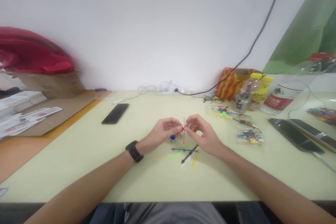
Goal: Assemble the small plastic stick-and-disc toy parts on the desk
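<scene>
Head view. The left hand [164, 131] and the right hand [203, 134] meet above the middle of the pale green counter [78, 154]. Both are closed in a fingertip pinch on a thin red stick [184, 136], which is held upright between them, clear of the surface. Whether a small separate red piece sits at the pinch point cannot be told. A black smartwatch [134, 151] is on the left wrist.

On the counter just under the hands lies a small blue cap [172, 137]. Nearer the person are a blue stick [183, 150], a green stick [177, 154], a yellow stick [194, 161] and a black-and-white pointed piece [188, 156], some of them crossing one another.

To the right of the hands are clear bags of coloured pieces [249, 134]. Behind those are a pair of glasses [213, 100], a small sports-drink bottle [244, 99] and a water bottle with a red label [280, 99] lying on its side.

A black phone [115, 113] lies face down to the left, well apart from the hands. A white power strip [169, 89] sits against the wall.
</scene>
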The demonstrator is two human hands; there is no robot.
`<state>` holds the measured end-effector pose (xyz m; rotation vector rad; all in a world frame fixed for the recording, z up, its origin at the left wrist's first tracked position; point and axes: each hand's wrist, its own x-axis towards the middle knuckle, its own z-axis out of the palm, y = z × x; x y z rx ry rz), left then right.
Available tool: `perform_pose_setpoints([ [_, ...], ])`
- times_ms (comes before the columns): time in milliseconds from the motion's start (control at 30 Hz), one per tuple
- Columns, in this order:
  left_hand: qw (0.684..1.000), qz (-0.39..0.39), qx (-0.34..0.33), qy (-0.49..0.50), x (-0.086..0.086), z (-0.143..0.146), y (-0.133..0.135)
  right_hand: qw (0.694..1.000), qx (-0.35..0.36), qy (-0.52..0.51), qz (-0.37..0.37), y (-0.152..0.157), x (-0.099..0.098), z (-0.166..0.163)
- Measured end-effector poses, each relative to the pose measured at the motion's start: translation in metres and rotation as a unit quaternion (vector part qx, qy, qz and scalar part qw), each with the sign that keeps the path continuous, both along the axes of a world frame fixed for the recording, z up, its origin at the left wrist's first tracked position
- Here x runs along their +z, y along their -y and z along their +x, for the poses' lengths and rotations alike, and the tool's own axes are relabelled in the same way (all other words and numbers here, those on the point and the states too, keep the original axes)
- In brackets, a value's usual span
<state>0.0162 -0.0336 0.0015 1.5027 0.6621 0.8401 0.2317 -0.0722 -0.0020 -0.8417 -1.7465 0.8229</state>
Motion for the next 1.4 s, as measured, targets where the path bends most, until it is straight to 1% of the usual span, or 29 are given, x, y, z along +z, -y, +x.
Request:
perform_pose_setpoints([
  [100,1.000,0.005,0.003,0.002,0.000,0.000,0.000,0.999,-0.023,-0.003,0.025,0.001,0.000,0.000],
  [200,1.000,0.003,0.003,0.006,-0.001,-0.001,-0.001,0.995,-0.058,0.007,0.085,0.004,0.000,0.001],
  [333,1.000,-0.010,0.006,0.018,-0.001,-0.001,-0.003,0.983,-0.074,0.055,0.161,0.007,-0.001,0.002],
  [467,1.000,-0.016,0.006,0.024,0.000,0.000,-0.003,0.976,-0.087,0.081,0.184,0.007,-0.004,0.000],
  [533,0.999,-0.019,0.007,0.025,0.000,0.000,-0.002,0.979,-0.090,0.066,0.172,0.006,-0.006,0.000],
  [567,0.999,-0.021,0.007,0.026,0.000,0.000,-0.002,0.983,-0.084,0.060,0.153,0.006,-0.006,0.001],
  [633,0.999,-0.024,0.009,0.030,-0.001,0.000,-0.003,0.993,-0.061,0.051,0.086,0.006,-0.004,0.004],
  [700,0.999,-0.025,0.012,0.036,-0.002,0.000,-0.003,0.998,-0.055,0.032,0.018,0.005,-0.001,0.007],
  [767,0.999,-0.025,0.013,0.041,-0.003,0.000,-0.003,0.998,-0.070,-0.004,-0.008,0.003,0.003,0.010],
  [833,0.999,-0.025,0.014,0.042,-0.003,0.000,-0.004,0.996,-0.079,-0.029,0.002,0.001,0.005,0.011],
  [967,0.999,-0.022,0.013,0.040,-0.003,0.000,-0.003,0.999,-0.039,-0.026,0.019,-0.001,0.002,0.005],
  [1100,1.000,-0.016,0.011,0.019,-0.001,-0.001,-0.001,1.000,-0.008,-0.006,0.011,0.001,-0.002,-0.001],
  [1267,1.000,-0.005,-0.005,0.012,0.002,0.000,0.001,1.000,-0.003,0.013,-0.001,0.003,-0.002,-0.002],
  [1400,1.000,-0.001,-0.001,0.008,0.001,0.001,0.001,0.999,-0.005,0.041,0.011,0.004,0.001,-0.001],
])
